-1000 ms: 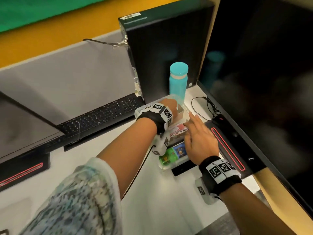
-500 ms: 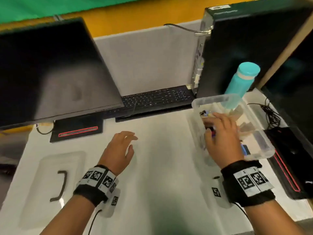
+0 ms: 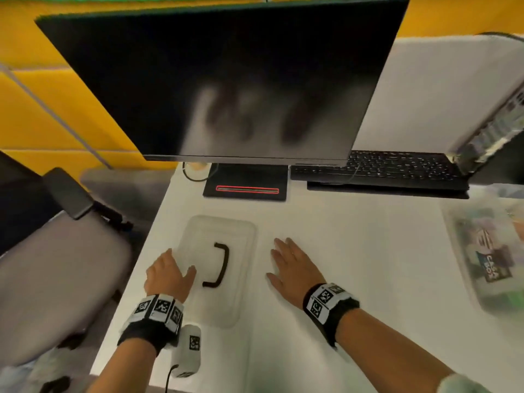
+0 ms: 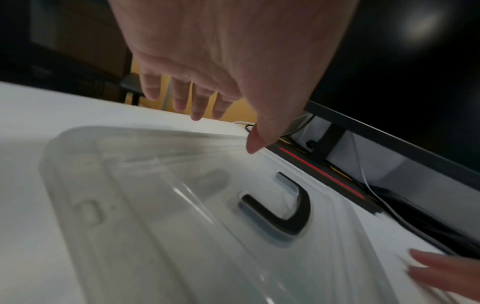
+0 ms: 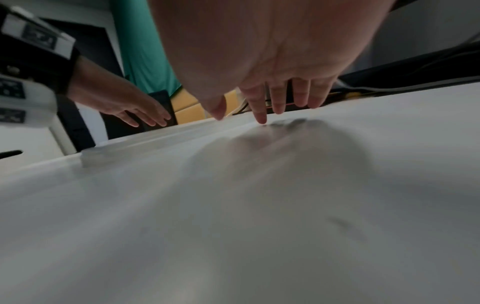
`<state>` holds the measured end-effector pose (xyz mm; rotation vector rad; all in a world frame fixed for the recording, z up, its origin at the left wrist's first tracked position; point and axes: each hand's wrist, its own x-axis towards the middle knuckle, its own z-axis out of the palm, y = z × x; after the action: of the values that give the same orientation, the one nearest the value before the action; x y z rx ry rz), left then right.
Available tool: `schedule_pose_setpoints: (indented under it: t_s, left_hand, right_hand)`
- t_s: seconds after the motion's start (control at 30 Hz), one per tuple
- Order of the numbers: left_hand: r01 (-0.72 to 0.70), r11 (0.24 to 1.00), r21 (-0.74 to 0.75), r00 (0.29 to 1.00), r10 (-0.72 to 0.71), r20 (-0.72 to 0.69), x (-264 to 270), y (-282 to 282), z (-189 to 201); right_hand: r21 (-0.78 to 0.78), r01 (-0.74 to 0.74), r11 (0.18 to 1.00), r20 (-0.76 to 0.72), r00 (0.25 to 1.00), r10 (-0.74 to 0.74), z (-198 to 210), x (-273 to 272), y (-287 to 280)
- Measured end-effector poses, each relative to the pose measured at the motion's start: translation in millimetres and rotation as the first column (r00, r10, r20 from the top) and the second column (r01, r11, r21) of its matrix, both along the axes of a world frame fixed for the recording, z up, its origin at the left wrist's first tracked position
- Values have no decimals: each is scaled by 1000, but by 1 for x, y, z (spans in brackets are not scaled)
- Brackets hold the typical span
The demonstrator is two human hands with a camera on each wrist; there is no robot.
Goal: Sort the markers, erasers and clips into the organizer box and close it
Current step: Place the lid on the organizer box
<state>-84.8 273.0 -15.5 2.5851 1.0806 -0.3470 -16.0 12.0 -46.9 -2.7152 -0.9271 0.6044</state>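
While reaching toward the clear lid [image 3: 241,293], spreading the left hand [image 3: 167,276] and the right hand [image 3: 292,270] flat and wide open, with nothing in them. Placing the left hand over the lid's left side, thumb just above the plastic; touching or not, hard to tell. Hovering the right hand just beside the lid's right side, low over the surface [image 3: 354,265].

Finding the lid lying flat near the left edge of the surface, with a black handle [image 3: 224,262] in its middle. Finding the organizer box [image 3: 479,251] well apart, at the right edge, blurry, with no lid on it and colourful things inside.

Judging the lid as light, thin and a bit bendy, and likely slippery, being smooth plastic. Taking hold best at the two long sides, one hand on each, or by the black handle. Not pinching just one corner, for fear of flopping.

Watching the left edge of the surface, close to the lid, to stop any sliding off. Having lots of open room across the middle for carrying the lid over to the box. Minding the monitor [image 3: 226,80] hanging low over the far edge, its stand [image 3: 246,182], and the keyboard [image 3: 377,168] along the far edge near the box.
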Motion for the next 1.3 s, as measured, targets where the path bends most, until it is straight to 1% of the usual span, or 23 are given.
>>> schedule_pose_setpoints:
  t_s: [0.07, 0.17, 0.27, 0.33, 0.4, 0.5, 0.57, 0.63, 0.7, 0.77, 0.87, 0.93, 0.97, 1.03, 1.1, 1.17, 1.3]
  left_hand:
    - [-30, 995, -93, 1000, 29, -14, 1, 5, -6]
    - [-7, 987, -159, 1000, 7, 1, 4, 0, -7]
    - [-1, 986, -167, 1000, 0, -9, 7, 0, -3]
    - [-37, 972, -233, 999, 44, 26, 10, 4, 0]
    - [-28, 929, -370, 989, 80, 127, 12, 5, 2]
    - [98, 833, -544, 943, 97, 318, 16, -14, 17]
    - [169, 786, -594, 908, 110, 404, 20, -36, 31]
    - [231, 753, -617, 880, 108, 462, 25, -58, 43]
    - [293, 719, -630, 857, 95, 506, 30, -80, 54]
    - [347, 673, -654, 840, 87, 535, 35, -104, 63]
    - [428, 612, -665, 823, 40, 567, 43, -149, 80]
    - [490, 584, -647, 802, -13, 597, 49, -182, 90]
    - [524, 581, -624, 790, -58, 610, 53, -199, 95]
    - [588, 579, -565, 758, -151, 634, 62, -238, 102]
    - [642, 569, -514, 724, -228, 651, 71, -281, 107]
    - [683, 536, -497, 695, -266, 668, 79, -325, 110]
    - [724, 468, -506, 669, -299, 681, 92, -409, 108]
  right_hand:
    - [12, -22, 1000, -100, 995, 23, 0, -7, 22]
    - [45, 24, 999, -179, 984, -16, 5, -17, 46]
    - [59, 117, 991, -279, 955, -96, 8, -20, 54]
    - [102, 229, 968, -369, 912, -178, 14, -16, 50]
    - [181, 361, 915, -441, 861, -253, 20, -11, 41]
    - [281, 504, 817, -538, 787, -301, 26, -5, 22]
    - [333, 597, 730, -606, 729, -319, 32, -2, 7]
    - [380, 650, 659, -621, 707, -339, 37, 0, -11]
    - [433, 665, 608, -594, 718, -363, 44, -1, -35]
    - [486, 654, 579, -534, 747, -396, 54, -5, -64]
    - [586, 621, 521, -414, 782, -466, 77, -11, -115]
    - [645, 598, 476, -319, 776, -544, 96, -14, -152]
    - [666, 585, 464, -259, 763, -592, 105, -14, -172]
    - [698, 561, 445, -135, 713, -688, 121, -14, -217]
    - [720, 536, 441, -41, 667, -744, 133, -12, -261]
    - [702, 534, 470, 32, 636, -771, 140, -11, -303]
    - [612, 602, 513, 149, 549, -822, 148, -13, -376]
